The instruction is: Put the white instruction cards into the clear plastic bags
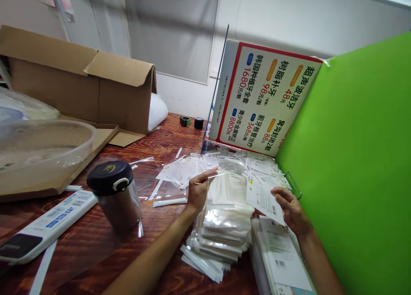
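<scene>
My left hand [198, 189] pinches the upper left edge of a clear plastic bag [224, 188] on top of a thick stack of such bags [221, 235]. My right hand [290, 209] holds a white printed card [263, 201] between thumb and fingers, tilted beside the bag's right side. Below that hand stands a pile of similar printed cards [282, 256], partly behind my forearm. Past both hands lie many cards in clear bags [263, 164], heaped loosely.
A green panel [353, 149] rises on the right, and a printed sign board [257, 98] stands at the back. To the left are a dark-lidded tumbler [114, 192], a long white box [54, 222], a plastic basin [73, 136] and a cardboard box [80, 89]. Tape rolls [198, 123] sit farther back.
</scene>
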A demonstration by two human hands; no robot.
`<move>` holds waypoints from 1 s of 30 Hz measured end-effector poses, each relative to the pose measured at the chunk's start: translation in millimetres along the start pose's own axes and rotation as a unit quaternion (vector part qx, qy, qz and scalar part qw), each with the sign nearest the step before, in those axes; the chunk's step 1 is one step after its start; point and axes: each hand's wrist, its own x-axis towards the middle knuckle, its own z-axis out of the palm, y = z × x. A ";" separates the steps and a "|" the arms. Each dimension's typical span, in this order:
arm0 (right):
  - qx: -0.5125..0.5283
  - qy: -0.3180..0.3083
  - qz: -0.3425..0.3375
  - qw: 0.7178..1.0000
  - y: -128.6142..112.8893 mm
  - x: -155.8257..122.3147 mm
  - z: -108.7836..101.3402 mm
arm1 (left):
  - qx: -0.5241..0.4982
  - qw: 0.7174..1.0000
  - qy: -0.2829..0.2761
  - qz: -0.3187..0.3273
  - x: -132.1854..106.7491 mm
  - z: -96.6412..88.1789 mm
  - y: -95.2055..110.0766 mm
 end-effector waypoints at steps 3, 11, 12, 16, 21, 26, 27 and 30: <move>-0.014 -0.025 0.005 1.000 -0.5 -1.7 0.1 | 0.003 1.000 -0.027 0.005 -4.2 3.5 6.8; 0.044 -0.042 0.003 0.998 0.5 -1.6 2.6 | -0.119 0.979 -0.157 -0.044 -4.9 4.5 17.4; 0.053 -0.041 0.009 0.998 0.8 -1.5 2.6 | -0.156 0.972 -0.167 -0.056 -4.2 3.8 17.3; 0.052 -0.046 0.020 0.997 1.7 -1.0 1.8 | -0.200 0.966 -0.133 -0.097 0.2 2.8 14.8; -0.006 -0.035 -0.011 0.999 -0.4 -1.3 -0.9 | -0.133 0.985 -0.024 -0.106 5.5 4.8 6.9; 0.001 -0.086 0.015 0.996 -1.2 -5.7 -5.5 | -0.139 0.985 0.027 -0.100 5.7 7.5 2.5; 0.006 -0.102 0.024 0.994 -0.8 -6.6 -5.8 | -0.134 0.986 0.031 -0.093 5.0 8.2 2.9; 0.003 -0.135 0.035 0.990 0.6 -8.1 -5.1 | -0.121 0.990 0.035 -0.071 2.0 10.4 5.3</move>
